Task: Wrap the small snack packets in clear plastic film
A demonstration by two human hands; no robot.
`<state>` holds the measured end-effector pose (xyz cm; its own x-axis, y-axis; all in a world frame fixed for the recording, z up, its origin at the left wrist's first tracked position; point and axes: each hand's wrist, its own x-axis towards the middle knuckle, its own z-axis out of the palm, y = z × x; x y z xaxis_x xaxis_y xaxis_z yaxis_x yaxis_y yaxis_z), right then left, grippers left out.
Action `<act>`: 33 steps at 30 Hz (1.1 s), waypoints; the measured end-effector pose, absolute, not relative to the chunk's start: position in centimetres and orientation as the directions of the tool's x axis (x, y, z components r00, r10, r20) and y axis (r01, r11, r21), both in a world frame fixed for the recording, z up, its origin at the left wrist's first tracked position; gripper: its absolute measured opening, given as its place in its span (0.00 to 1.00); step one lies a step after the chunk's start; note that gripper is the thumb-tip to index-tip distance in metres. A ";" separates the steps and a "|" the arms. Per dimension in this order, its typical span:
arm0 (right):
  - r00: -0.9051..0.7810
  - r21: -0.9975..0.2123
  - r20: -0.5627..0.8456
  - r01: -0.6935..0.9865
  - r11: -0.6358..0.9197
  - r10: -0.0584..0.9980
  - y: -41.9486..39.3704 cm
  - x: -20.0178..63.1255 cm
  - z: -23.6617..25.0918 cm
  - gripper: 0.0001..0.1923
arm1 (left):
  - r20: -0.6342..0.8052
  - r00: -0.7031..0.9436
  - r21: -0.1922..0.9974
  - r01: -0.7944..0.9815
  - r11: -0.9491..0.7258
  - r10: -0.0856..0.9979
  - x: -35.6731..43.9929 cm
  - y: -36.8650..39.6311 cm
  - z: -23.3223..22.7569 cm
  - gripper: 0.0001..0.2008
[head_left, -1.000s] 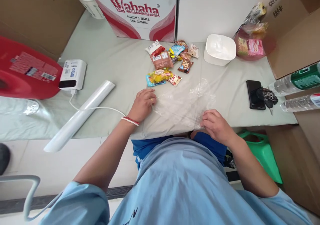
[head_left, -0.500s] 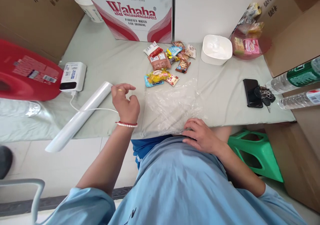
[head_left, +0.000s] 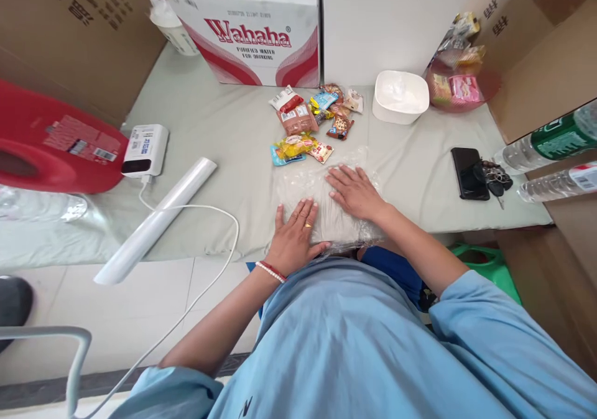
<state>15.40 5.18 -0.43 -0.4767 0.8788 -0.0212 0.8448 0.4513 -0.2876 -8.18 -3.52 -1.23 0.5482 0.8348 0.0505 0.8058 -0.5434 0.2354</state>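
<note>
Clear plastic bag point(head_left: 326, 186) lies flat at the counter's point(head_left: 224, 120) near edge — both hands, left point(head_left: 295, 237) and right point(head_left: 355, 192), press it with fingers spread, gripping nothing — snacks point(head_left: 312, 124) just beyond.

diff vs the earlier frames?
Left hand came back from near the white roll and now lies flat on the clear plastic sheet; right hand moved forward, flat on it too. Snack packets, phone unchanged.
</note>
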 end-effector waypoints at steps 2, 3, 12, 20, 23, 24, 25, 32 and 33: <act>-0.360 -0.252 -0.028 0.905 0.342 0.933 6.0 16.7 -1.1 0.30 | 0.023 0.522 0.212 0.831 -0.514 0.853 -9.1 -3.4 -1.5 0.47; -0.299 -0.244 -0.026 0.927 0.284 0.954 6.4 17.6 -1.2 0.30 | 0.008 0.518 0.206 0.836 -0.508 0.856 -9.5 -3.3 -1.5 0.47; -0.132 -0.287 0.055 0.947 0.142 0.990 5.7 17.9 1.2 0.32 | 0.038 0.446 0.426 0.802 -0.418 0.894 -11.3 -2.1 -0.1 0.43; -0.314 -0.285 0.032 0.907 0.310 0.949 -1.7 16.3 -0.8 0.33 | 0.017 0.377 0.326 0.873 -0.362 0.926 -7.8 0.9 -0.9 0.31; -0.168 -0.240 0.026 0.956 0.169 0.986 -2.2 19.9 -1.9 0.33 | 0.017 0.384 0.304 0.877 -0.371 0.923 -7.2 2.7 -1.1 0.31; -0.128 -0.231 0.036 0.964 0.132 0.991 -2.2 21.2 -2.0 0.33 | 0.018 0.381 0.309 0.877 -0.367 0.925 -7.2 3.3 -0.9 0.30; -0.099 -0.229 0.051 0.967 0.108 0.994 -2.3 22.4 -2.0 0.32 | 0.024 0.375 0.313 0.878 -0.364 0.927 -7.3 3.8 -0.6 0.29; -0.078 -0.331 0.226 0.932 0.151 0.971 0.1 24.0 1.6 0.30 | 0.076 0.361 0.302 0.880 -0.367 0.929 -8.4 3.7 -0.8 0.28; -0.109 -0.343 0.232 0.921 0.187 0.966 1.3 23.1 2.3 0.29 | 0.076 0.373 0.295 0.878 -0.378 0.925 -8.5 3.4 -1.1 0.29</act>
<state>23.13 1.33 2.33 -0.1093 0.9665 0.2323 0.9208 0.1865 -0.3427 -8.55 3.36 -1.07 0.3729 0.9248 0.0760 0.8775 -0.3781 0.2950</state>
